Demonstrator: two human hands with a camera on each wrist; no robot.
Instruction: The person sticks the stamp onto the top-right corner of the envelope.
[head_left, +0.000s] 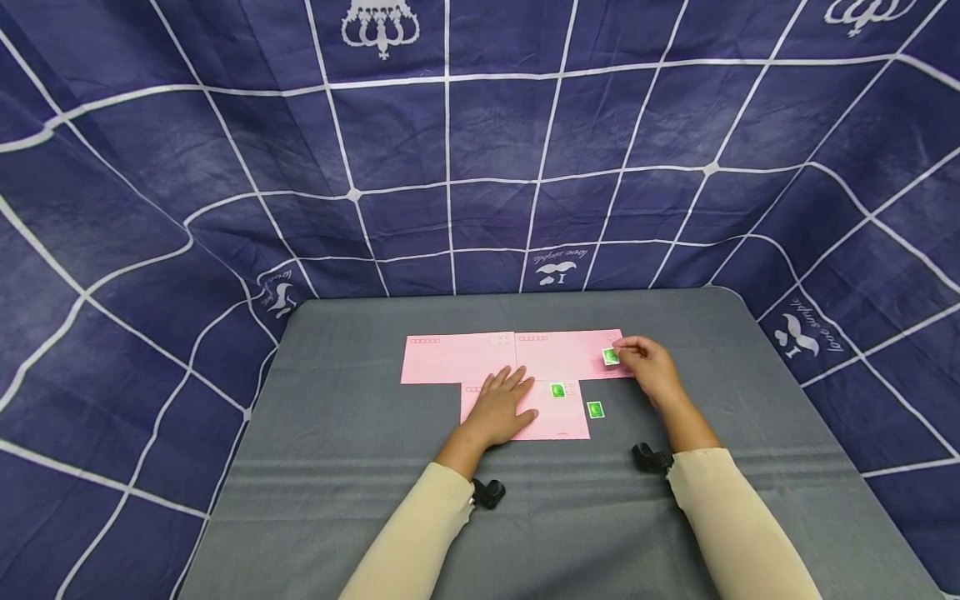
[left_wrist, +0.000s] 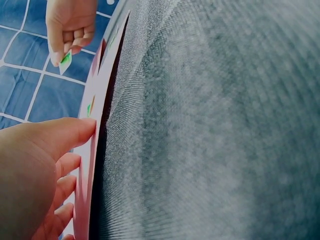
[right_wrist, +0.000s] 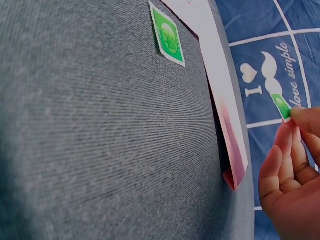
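My right hand [head_left: 654,367] pinches a green postage stamp [right_wrist: 281,106] by its edge between thumb and forefinger, above the right end of the back right pink envelope [head_left: 558,357]. With fingers spread, my left hand [head_left: 500,408] rests on the front pink envelope [head_left: 558,421]. That envelope bears a green stamp [head_left: 557,390] near its upper right corner. Another green stamp [head_left: 596,409] lies loose on the grey cloth just right of it. In the left wrist view, my left thumb [left_wrist: 80,131] touches the envelope near its edge.
A third pink envelope [head_left: 442,360] lies at the back left, beside the back right one. Grey cloth [head_left: 337,433] covers the table. Dark blue curtains with white lines [head_left: 495,150] surround its back and sides. Black wrist cameras [head_left: 489,493] sit at both cuffs.
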